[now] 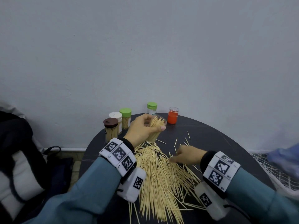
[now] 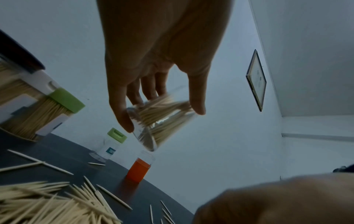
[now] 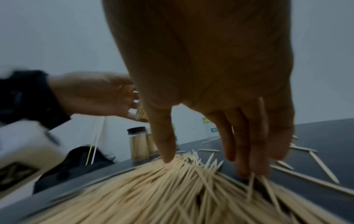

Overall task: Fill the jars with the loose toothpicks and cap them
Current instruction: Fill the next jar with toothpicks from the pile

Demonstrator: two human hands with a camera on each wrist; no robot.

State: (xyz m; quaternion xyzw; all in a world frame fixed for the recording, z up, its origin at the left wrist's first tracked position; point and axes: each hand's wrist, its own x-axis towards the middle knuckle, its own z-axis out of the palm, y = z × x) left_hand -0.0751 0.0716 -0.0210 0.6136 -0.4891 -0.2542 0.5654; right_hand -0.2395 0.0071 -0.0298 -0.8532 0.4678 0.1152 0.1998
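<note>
My left hand (image 1: 153, 125) grips an uncapped clear jar (image 1: 154, 135) part-filled with toothpicks, lifted and tilted above the dark round table (image 1: 210, 139); the left wrist view shows thumb and fingers (image 2: 122, 119) wrapped round this jar (image 2: 162, 128). A big pile of loose toothpicks (image 1: 160, 178) covers the table's near middle. My right hand (image 1: 175, 156) rests on the pile's far right edge. In the right wrist view its thumb and straight fingers (image 3: 249, 159) spread onto the toothpicks (image 3: 172, 189) without closing on them.
Three capped, filled jars stand at the back left: brown lid (image 1: 110, 125), white lid (image 1: 115, 116), green lid (image 1: 125, 113). An empty green-capped jar (image 1: 152, 107) and a clear jar with an orange lower part (image 1: 173, 115) stand at the back. Stray toothpicks (image 1: 186, 139) lie right.
</note>
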